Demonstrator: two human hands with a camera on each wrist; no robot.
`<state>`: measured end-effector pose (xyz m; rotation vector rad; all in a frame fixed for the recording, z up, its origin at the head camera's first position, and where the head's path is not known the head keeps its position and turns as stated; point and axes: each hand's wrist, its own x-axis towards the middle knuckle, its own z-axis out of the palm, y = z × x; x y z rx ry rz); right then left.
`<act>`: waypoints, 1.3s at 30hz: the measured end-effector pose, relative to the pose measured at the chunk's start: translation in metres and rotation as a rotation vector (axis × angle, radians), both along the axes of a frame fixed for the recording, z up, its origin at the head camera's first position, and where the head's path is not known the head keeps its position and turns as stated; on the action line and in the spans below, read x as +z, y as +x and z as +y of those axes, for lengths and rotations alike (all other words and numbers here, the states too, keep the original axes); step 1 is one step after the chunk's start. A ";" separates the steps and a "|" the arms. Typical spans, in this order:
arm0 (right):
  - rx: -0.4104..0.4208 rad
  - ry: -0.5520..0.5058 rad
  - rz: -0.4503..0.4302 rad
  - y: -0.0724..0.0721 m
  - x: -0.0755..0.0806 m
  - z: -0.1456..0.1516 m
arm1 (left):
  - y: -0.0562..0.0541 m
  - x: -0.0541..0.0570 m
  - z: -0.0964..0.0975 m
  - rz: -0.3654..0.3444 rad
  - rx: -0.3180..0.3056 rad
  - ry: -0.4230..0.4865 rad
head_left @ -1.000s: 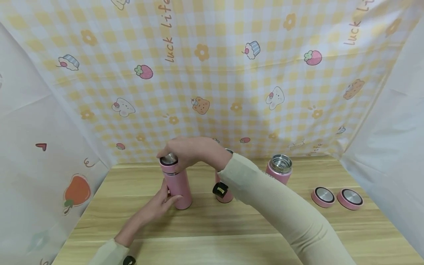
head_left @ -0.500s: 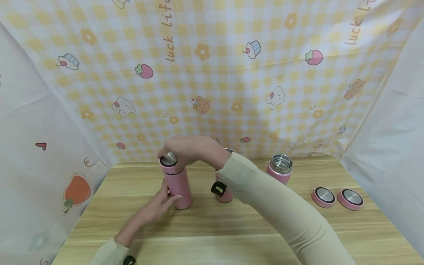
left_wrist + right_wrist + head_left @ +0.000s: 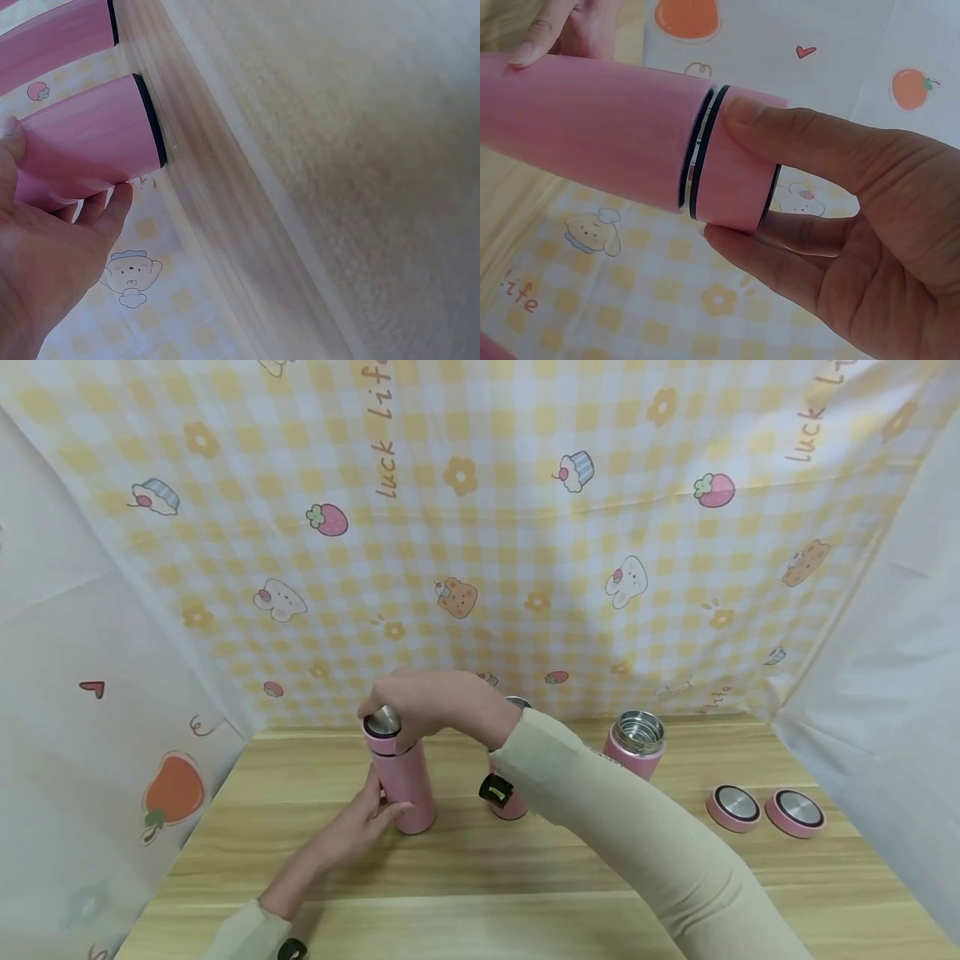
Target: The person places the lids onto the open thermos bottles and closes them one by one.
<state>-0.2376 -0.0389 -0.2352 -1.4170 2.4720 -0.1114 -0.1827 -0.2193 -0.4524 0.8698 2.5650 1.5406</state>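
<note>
A pink thermos bottle (image 3: 407, 789) stands upright on the wooden table at the left. My left hand (image 3: 367, 818) grips its lower body, thumb in front and fingers behind, as the left wrist view shows too. From above, my right hand (image 3: 420, 702) holds the pink lid (image 3: 739, 161) with its steel top, thumb and fingers around the lid's side. In the right wrist view a thin gap with a strip of silver shows between the lid and the bottle body (image 3: 592, 127). Part of the lid's top is hidden by the right hand in the head view.
A second pink bottle (image 3: 510, 806) stands to the right, mostly hidden behind my right forearm. Farther right is a lidless pink bottle (image 3: 636, 747) with a steel mouth. Two pink lids, a left one (image 3: 733, 808) and a right one (image 3: 795, 812), lie on the table (image 3: 555, 918).
Both hands stay in nearly the same place on the bottle and lid. My right hand and wrist shift only slightly; the head view drifts a little.
</note>
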 end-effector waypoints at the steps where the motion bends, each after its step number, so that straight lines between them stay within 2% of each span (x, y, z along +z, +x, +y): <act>1: -0.006 0.004 0.001 0.001 0.000 -0.001 | 0.000 0.000 0.000 0.001 0.000 -0.003; 10: 0.000 -0.004 0.013 0.002 -0.001 -0.003 | -0.001 -0.003 -0.001 0.022 -0.014 0.007; 15: -0.011 -0.033 0.016 0.003 -0.002 -0.002 | -0.002 -0.001 -0.002 0.001 -0.014 0.011; 22: -0.073 -0.060 0.043 0.009 -0.004 -0.002 | -0.002 -0.002 -0.001 0.007 -0.016 0.010; 28: -0.124 -0.100 0.130 0.014 -0.006 -0.004 | -0.001 -0.001 -0.001 0.008 -0.001 -0.013; 35: -0.238 -0.118 0.200 0.027 -0.010 -0.007 | 0.000 -0.001 -0.002 0.015 -0.036 0.022; 39: -0.271 -0.102 0.212 0.033 -0.012 -0.008 | -0.001 -0.003 -0.002 -0.003 -0.044 0.035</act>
